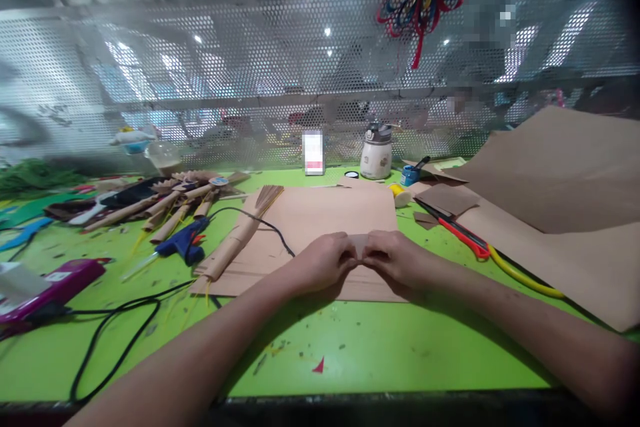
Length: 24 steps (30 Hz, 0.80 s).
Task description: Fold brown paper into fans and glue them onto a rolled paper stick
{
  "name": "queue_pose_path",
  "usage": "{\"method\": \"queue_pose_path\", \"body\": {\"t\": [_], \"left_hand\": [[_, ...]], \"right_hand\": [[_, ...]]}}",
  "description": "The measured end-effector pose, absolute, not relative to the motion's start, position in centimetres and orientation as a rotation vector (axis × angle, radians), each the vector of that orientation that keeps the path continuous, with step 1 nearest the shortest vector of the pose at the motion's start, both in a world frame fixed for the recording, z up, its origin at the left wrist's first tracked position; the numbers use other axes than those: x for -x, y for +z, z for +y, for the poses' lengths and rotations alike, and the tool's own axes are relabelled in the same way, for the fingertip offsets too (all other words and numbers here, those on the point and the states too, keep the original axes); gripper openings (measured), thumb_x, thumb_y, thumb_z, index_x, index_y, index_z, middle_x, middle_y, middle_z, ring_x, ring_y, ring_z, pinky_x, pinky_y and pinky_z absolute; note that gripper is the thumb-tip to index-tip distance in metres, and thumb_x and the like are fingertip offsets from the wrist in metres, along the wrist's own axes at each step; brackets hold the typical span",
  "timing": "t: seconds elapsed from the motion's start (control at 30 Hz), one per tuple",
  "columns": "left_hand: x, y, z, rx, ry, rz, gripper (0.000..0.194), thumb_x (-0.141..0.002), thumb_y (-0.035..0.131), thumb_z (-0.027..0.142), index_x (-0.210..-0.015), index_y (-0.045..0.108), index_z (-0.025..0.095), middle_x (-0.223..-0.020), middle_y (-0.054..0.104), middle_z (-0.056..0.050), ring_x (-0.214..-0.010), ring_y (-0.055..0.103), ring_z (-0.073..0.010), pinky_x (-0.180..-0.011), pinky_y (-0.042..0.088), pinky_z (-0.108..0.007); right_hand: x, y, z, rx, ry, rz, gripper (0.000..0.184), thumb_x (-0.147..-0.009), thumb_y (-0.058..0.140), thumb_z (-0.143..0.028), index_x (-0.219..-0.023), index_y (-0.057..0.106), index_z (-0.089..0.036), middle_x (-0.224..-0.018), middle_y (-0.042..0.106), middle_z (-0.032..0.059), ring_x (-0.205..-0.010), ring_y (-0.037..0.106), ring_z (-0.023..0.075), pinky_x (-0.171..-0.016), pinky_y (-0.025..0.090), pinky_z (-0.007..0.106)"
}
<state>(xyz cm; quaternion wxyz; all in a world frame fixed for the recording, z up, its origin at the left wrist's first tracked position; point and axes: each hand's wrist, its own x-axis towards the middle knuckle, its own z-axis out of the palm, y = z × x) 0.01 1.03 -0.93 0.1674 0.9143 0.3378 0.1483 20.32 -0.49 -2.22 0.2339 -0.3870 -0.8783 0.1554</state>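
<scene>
My left hand and my right hand meet above a sheet of brown paper on the green table. Their fingers are closed in a pinch on a small pale strip, which spans the short gap between them. Whether it is paper or film, I cannot tell. Across the left side of the sheet lies a rolled brown paper tube with a fringed upper end and yellow threads at its lower end.
To the left are a blue glue gun, its black cable, a purple power strip and several paper rolls. On the right lie a red utility knife and large brown paper. A bottle and phone stand behind.
</scene>
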Motion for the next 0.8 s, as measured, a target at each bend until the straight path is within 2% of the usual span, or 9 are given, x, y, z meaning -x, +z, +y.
{"method": "queue_pose_path", "body": {"t": [0.2,0.47,0.7,0.8], "left_hand": [[1.0,-0.3,2.2,-2.424,0.301,1.016,0.018,-0.082,0.052,0.024,-0.087,0.067,0.016,-0.084,0.066,-0.004,-0.074,0.057,-0.0157,-0.069,0.041,-0.026],[1.6,0.7,2.8,-2.396,0.142,1.045,0.019,-0.079,0.051,0.023,-0.09,0.066,0.016,-0.084,0.067,-0.004,-0.073,0.057,-0.0161,-0.066,0.04,-0.025],[1.2,-0.2,2.3,-2.465,0.248,1.087,0.018,-0.082,0.048,0.03,-0.08,0.061,0.018,-0.077,0.064,-0.003,-0.066,0.053,-0.0146,-0.06,0.037,-0.024],[1.2,-0.2,2.4,-2.435,0.184,1.085,0.017,-0.082,0.048,0.029,-0.079,0.06,0.017,-0.074,0.063,-0.002,-0.064,0.053,-0.0142,-0.059,0.036,-0.024]], "right_hand": [[-21.3,-0.7,-0.1,1.264,0.653,-2.391,0.013,-0.083,0.057,-0.019,-0.08,0.068,-0.014,-0.078,0.066,0.0056,-0.071,0.057,0.0158,-0.065,0.042,0.025],[-21.7,0.3,0.1,1.338,0.844,-2.38,0.014,-0.08,0.056,-0.02,-0.08,0.068,-0.014,-0.075,0.066,0.0049,-0.068,0.056,0.0155,-0.063,0.041,0.025],[-21.7,0.0,0.1,1.35,0.815,-2.373,0.014,-0.08,0.056,-0.023,-0.08,0.067,-0.015,-0.076,0.067,0.0043,-0.07,0.057,0.0157,-0.064,0.041,0.025],[-21.6,0.0,0.2,1.336,0.818,-2.38,0.014,-0.08,0.055,-0.023,-0.078,0.066,-0.014,-0.074,0.066,0.004,-0.068,0.055,0.0152,-0.062,0.041,0.025]]}}
